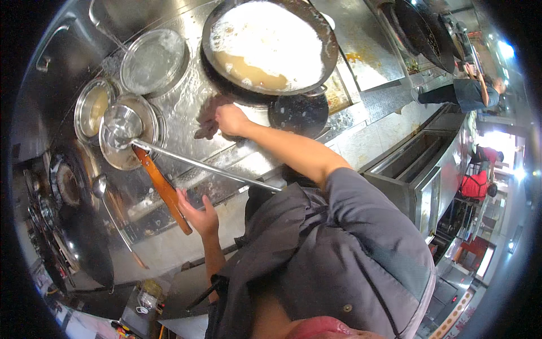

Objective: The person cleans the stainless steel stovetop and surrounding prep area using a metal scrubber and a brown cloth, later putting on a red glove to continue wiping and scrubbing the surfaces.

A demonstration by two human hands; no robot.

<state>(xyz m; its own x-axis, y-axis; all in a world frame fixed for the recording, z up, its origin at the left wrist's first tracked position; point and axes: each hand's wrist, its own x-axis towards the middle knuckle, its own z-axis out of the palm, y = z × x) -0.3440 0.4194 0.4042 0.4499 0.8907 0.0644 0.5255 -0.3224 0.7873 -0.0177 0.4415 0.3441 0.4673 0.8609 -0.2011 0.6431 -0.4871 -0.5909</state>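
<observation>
My right hand point(232, 120) is closed on a dark, crumpled cloth point(208, 118) pressed to the metal worktop, just below a large wok point(332, 48) of pale foaming liquid. My left hand point(198, 215) has its fingers apart, beside the wooden handle point(163, 190) of a utensil; whether they touch is unclear. That handle reaches to a round metal pan point(111, 153). A metal ladle point(123, 123) rests over the same pan, its long shaft slanting towards my apron. Two more round containers stand behind: one with cloudy liquid point(154, 61), one with yellowish liquid point(98, 108).
A black round plate or lid point(298, 113) sits under the wok's near edge. Another ladle point(100, 186) and a dark wok point(65, 182) lie at the left. A faucet point(101, 25) rises behind the containers. A person point(474, 91) stands at the far right, beyond metal counters.
</observation>
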